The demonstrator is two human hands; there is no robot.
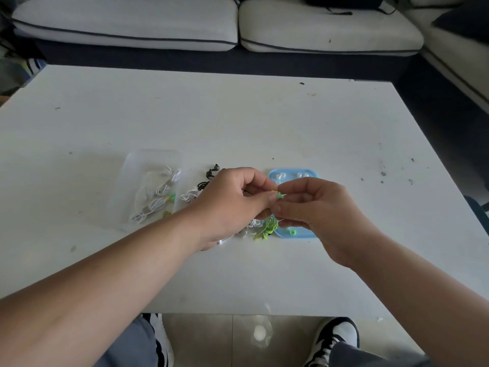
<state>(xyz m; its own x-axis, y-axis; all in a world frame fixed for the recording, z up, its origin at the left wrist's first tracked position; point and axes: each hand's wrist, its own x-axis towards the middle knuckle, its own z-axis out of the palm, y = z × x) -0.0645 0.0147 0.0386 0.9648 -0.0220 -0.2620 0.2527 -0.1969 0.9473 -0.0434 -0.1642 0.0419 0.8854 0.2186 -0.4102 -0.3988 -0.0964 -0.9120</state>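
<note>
Above the white table (238, 123), my left hand (232, 200) and my right hand (322, 210) meet fingertip to fingertip. Between them they pinch a green earbud (280, 195); its yellow-green cable (270, 226) hangs down in a loose coil to the table. Which hand holds the small ear tip and which the bud body is hidden by the fingers. Under my right hand lies a blue lid (292, 174) with several small clear ear tips and one green ear tip (292, 232) on it.
A clear plastic box (150, 189) to the left holds coiled white earphones. Black earphones (211, 172) and loose white earphones (189, 196) lie beside my left hand. A sofa (211, 25) stands behind the table. My shoes and knees show below the near edge.
</note>
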